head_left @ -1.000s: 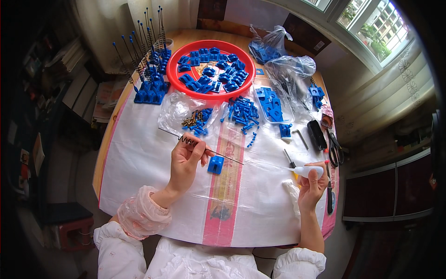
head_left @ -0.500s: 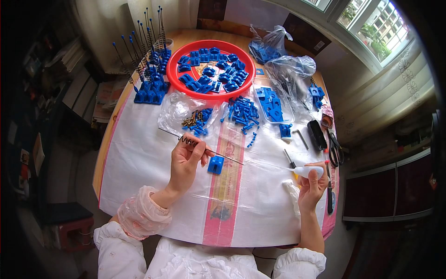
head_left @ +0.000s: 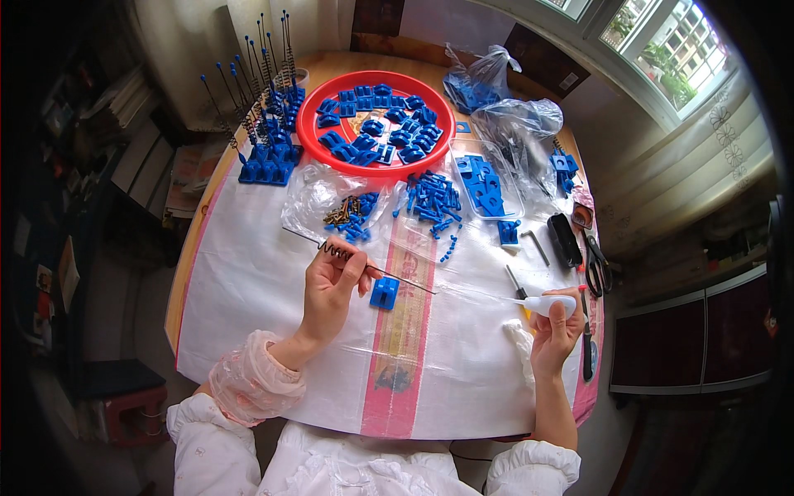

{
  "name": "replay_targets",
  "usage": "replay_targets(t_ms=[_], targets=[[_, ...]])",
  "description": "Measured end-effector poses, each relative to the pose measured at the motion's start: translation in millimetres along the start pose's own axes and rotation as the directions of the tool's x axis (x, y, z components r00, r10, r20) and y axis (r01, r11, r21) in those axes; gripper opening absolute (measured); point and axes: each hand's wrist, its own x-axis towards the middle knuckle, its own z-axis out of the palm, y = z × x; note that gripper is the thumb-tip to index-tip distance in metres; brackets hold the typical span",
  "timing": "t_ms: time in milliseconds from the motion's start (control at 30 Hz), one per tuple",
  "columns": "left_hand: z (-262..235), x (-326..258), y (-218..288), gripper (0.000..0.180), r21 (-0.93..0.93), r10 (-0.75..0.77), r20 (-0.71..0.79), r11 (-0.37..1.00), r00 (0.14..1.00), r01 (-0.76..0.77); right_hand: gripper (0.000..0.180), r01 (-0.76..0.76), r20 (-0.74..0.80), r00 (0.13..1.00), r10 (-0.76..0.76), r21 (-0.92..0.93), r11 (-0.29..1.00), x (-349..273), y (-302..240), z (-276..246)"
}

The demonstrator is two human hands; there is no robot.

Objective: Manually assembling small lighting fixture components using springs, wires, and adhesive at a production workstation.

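Thin dark metal rod w/ black spring coil [head_left: 395, 274]: held slantwise over near-middle of table, coil end far L, plain tip nearer & to R. L hand [head_left: 331, 285] pinches it thumb-to-fingers just R of coil. R hand [head_left: 554, 326] closed round white plastic squeeze bottle w/ fine nozzle [head_left: 552, 306]; nozzle points L twd rod tip, the two apart. Faint pale streak betw. them; can't tell if thread or sheet crease.

Blue plastic notched block [head_left: 384, 293] on white woven sheet w/ pink-edged stripe [head_left: 471, 372], by L fingertips, just nr side of rod.

Farther: clear plastic bag [head_left: 310, 194] w/ brass-coloured screws [head_left: 336, 218] & blue bits; to its R, pile of small blue plastic pegs [head_left: 432, 197], then clear plastic box [head_left: 506, 211] of flat blue plates [head_left: 480, 183].

Far ctr: round red plastic tray [head_left: 307, 132], many blue blocks inside. Far L: row of blue bases [head_left: 269, 165], blue-tipped coiled rods upright on them.

R side: L-shaped grey metal key [head_left: 537, 247], black oblong case [head_left: 564, 240], black-handled scissors [head_left: 597, 266]. Crumpled white tissue [head_left: 518, 339] beside R wrist, to L.
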Motion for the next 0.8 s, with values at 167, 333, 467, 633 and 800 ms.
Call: replay_targets(t_ms=[167,333,467,633,800], targets=[[-0.2,0.3,-0.4,0.011,0.001,0.002,0.000,1.000,1.000,-0.002,0.023,-0.005,0.003,1.000,0.005,0.004,1.000,0.1,0.3,-1.4],[0.0,0.0,0.5,0.012,0.005,-0.003,-0.002,1.000,1.000,0.003,0.024,0.003,-0.001,1.000,-0.003,-0.001,1.000,0.3,-0.4,0.2],[-0.7,0.1,0.5,0.012,0.005,0.005,0.003,1.000,1.000,-0.005,0.023,-0.002,0.010,1.000,0.001,0.014,1.000,0.5,0.5,-1.1],[0.0,0.0,0.6,0.012,0.000,0.002,-0.001,1.000,1.000,-0.002,0.023,-0.001,-0.005,1.000,0.001,0.004,1.000,0.8,0.3,0.6],[-0.1,0.2,1.1,0.011,0.005,-0.001,0.001,1.000,1.000,0.001,0.023,0.001,-0.001,1.000,-0.001,0.003,1.000,1.0,0.4,-0.6]])
